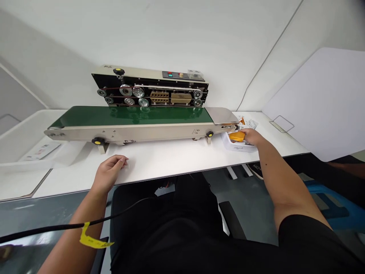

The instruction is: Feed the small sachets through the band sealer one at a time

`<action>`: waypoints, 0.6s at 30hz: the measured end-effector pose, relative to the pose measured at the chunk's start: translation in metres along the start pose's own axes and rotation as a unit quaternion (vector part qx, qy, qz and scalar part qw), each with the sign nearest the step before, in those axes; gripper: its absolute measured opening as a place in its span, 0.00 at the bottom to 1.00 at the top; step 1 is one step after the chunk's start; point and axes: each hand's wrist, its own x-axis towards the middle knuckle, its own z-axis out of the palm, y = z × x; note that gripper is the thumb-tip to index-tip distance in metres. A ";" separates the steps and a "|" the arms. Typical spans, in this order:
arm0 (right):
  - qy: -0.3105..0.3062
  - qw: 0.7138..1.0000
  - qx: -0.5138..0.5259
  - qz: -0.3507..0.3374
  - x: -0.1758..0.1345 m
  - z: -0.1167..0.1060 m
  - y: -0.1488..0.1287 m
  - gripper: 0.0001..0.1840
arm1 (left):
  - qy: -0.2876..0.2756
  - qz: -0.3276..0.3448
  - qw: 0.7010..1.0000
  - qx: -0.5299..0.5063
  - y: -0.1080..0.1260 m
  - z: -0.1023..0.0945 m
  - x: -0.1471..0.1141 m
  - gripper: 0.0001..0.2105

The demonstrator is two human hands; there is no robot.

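Note:
My left hand rests on the white table in front of the sealing machine, its fingers curled in and nothing visible in them. On the far right, my right hand reaches into a small white bin past the end of the conveyor. Its fingers close on an orange packet, though the fingertips are partly hidden. White and orange packets lie just behind that hand. The band sealer has a green conveyor belt running along its front.
A large white tub with printed sheets or pouches in it stands at the left. The table's front edge runs close to my lap. A black cable with a yellow tag crosses over my left forearm. Another person's dark-clothed leg is at the right.

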 end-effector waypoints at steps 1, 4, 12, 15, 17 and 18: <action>-0.007 1.000 0.005 0.007 -0.001 -0.003 0.002 0.21 | 0.000 -0.001 1.000 -0.003 -0.001 0.000 0.000 0.13; -0.035 0.998 0.026 0.035 -0.006 -0.014 0.007 0.24 | -0.003 -0.003 1.000 -0.009 -0.002 0.000 0.001 0.13; -0.077 0.984 0.141 0.077 -0.014 -0.026 0.009 0.33 | -0.003 -0.013 1.000 -0.005 0.003 0.002 0.001 0.13; -0.066 0.994 0.049 0.078 -0.014 -0.024 0.001 0.37 | -0.007 -0.018 1.000 0.003 0.007 0.003 0.000 0.13; -0.084 0.994 -0.009 0.065 -0.012 -0.024 -0.005 0.36 | -0.008 -0.021 1.000 0.015 0.010 0.003 -0.001 0.14; -0.096 0.993 -0.031 0.055 -0.010 -0.025 -0.008 0.34 | -0.007 -0.022 1.000 0.021 0.012 0.004 -0.002 0.15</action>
